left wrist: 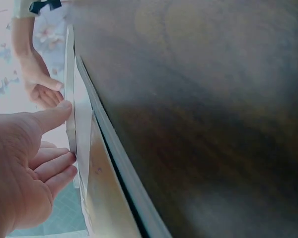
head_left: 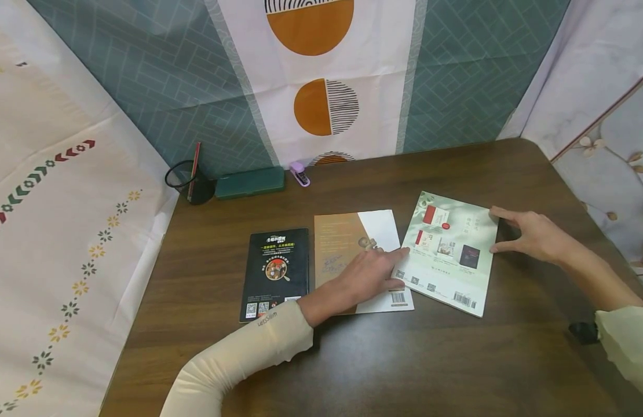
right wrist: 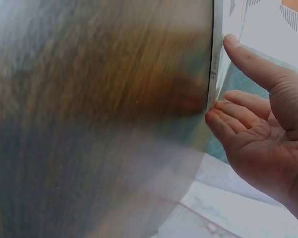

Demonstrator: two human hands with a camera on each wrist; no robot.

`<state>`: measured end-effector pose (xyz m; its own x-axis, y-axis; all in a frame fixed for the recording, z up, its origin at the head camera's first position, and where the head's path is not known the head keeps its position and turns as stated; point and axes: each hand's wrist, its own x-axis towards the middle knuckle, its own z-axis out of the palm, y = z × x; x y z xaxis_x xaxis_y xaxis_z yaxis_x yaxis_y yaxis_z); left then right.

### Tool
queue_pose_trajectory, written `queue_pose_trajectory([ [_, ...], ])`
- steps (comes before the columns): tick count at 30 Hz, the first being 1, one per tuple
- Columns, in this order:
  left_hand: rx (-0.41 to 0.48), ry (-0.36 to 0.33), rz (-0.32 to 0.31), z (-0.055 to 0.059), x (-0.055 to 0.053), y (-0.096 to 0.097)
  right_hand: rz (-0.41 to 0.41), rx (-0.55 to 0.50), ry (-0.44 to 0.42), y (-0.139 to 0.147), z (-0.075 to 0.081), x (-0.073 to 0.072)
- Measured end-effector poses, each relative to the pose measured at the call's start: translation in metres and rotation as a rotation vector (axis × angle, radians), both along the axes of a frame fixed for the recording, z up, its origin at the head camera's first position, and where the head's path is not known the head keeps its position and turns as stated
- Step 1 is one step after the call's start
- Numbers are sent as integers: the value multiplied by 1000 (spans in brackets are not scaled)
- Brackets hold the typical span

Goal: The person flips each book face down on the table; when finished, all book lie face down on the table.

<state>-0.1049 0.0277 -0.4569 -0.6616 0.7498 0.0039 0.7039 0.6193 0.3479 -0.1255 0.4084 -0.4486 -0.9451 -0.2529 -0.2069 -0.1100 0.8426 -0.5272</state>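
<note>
A pale green book (head_left: 446, 249) lies tilted on the table at the right, its back cover up. My left hand (head_left: 371, 269) reaches over a brown and white book (head_left: 336, 243) and touches the green book's left edge with extended fingers. Beyond the opposite edge, my right hand (head_left: 535, 234) has its thumb and fingers spread, their tips at the border. In the right wrist view, the fingertips of the right hand (right wrist: 258, 109) meet the book's spine (right wrist: 214, 64). To the left lies a black book (head_left: 274, 260), apart from both hands.
Along the back of the wooden table (head_left: 394, 365) stand a black mesh pen cup (head_left: 198, 188) with a red pencil, a dark green case (head_left: 250, 182) and a purple stapler (head_left: 300, 173). Patterned cloth (head_left: 457, 98) hangs behind the table.
</note>
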Motion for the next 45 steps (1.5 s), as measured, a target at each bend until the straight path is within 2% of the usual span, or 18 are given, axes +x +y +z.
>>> queue_pose_trajectory([
  [10, 13, 37, -14, -4, 7, 3, 0, 2, -26, -1, 2, -6],
  [21, 40, 84, -68, -5, 20, 9, 67, -110, -53, 9, -3, -20],
  [26, 21, 90, -75, -5, 27, 15, 76, -125, -104, 10, -3, -25],
  [33, 9, 158, -85, -9, 37, 22, 95, -155, -135, 8, -1, -33],
  [39, -7, 168, -79, -9, 40, 26, 129, -155, -146, 5, 1, -39],
  [45, -35, 177, -83, -10, 41, 29, 129, -174, -174, 3, 3, -44],
])
